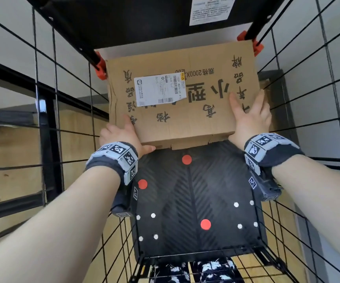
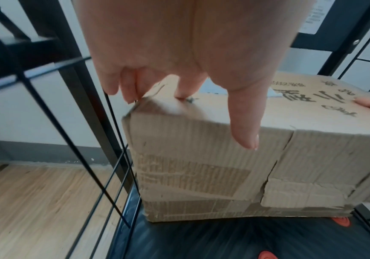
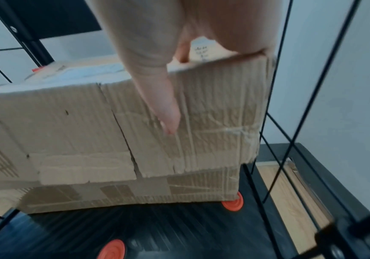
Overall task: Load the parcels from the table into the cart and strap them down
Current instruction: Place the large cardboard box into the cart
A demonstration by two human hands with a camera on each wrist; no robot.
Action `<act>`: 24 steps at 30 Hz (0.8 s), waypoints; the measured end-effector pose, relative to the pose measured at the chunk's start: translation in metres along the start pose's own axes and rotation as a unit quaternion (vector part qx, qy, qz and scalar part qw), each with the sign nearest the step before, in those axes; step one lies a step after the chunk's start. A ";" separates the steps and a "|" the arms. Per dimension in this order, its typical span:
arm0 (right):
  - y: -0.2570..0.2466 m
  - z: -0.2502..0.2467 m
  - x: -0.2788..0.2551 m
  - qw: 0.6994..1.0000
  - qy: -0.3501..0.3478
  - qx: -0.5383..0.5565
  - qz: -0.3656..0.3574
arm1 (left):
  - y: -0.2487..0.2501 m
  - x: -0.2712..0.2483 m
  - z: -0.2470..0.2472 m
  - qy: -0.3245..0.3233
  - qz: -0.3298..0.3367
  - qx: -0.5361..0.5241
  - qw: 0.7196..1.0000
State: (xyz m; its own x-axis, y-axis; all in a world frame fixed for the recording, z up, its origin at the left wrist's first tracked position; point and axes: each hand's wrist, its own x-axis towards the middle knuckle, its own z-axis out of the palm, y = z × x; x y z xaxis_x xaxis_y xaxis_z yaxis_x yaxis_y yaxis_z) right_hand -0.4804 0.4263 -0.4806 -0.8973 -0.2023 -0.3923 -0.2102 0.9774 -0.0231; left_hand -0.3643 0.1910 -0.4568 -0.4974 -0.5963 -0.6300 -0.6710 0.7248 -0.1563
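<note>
A worn cardboard box [image 1: 185, 123] with black characters and a white shipping label [image 1: 158, 89] sits at the far end of the cart's black ribbed floor [image 1: 195, 197]. My left hand [image 1: 126, 133] is on its near left corner. In the left wrist view the fingers [image 2: 133, 87] touch the box's top edge [image 2: 201, 166], and the thumb [image 2: 244, 122] lies straight down the near face. My right hand [image 1: 248, 115] rests flat on the near right corner. Its thumb [image 3: 162, 105] points down the box's near face [image 3: 80, 131].
Black wire mesh walls [image 1: 62, 123] [image 1: 312, 94] close in both sides of the cart. Orange clips [image 1: 100, 70] [image 1: 257, 45] hold the far corners under a black panel [image 1: 144, 17]. Red discs [image 1: 186, 159] and white bolt heads dot the bare floor nearer me. Wooden flooring lies outside.
</note>
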 end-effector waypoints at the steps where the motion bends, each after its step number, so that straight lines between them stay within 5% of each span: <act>1: -0.001 -0.005 -0.001 1.000 -0.013 -0.008 -0.004 | -0.001 -0.005 -0.005 -0.004 0.009 0.016 1.000; 6: -0.016 -0.035 -0.022 0.998 -0.038 -0.026 -0.036 | -0.003 -0.045 -0.025 0.036 0.084 0.023 0.996; 12: -0.045 -0.097 -0.071 0.994 -0.030 0.074 -0.071 | -0.012 -0.101 -0.062 0.056 0.160 -0.043 0.985; 24: -0.085 -0.241 -0.180 0.976 0.041 0.085 -0.199 | -0.064 -0.248 -0.159 0.163 0.172 -0.149 0.960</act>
State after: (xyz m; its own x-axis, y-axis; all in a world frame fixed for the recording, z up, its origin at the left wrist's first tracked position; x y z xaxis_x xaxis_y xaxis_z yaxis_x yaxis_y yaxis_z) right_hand -0.3943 0.3649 -0.1860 -0.7878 -0.5645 -0.2465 -0.4862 0.8156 -0.3137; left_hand -0.2851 0.2372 -0.1698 -0.8312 -0.4504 -0.3261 -0.5392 0.7961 0.2747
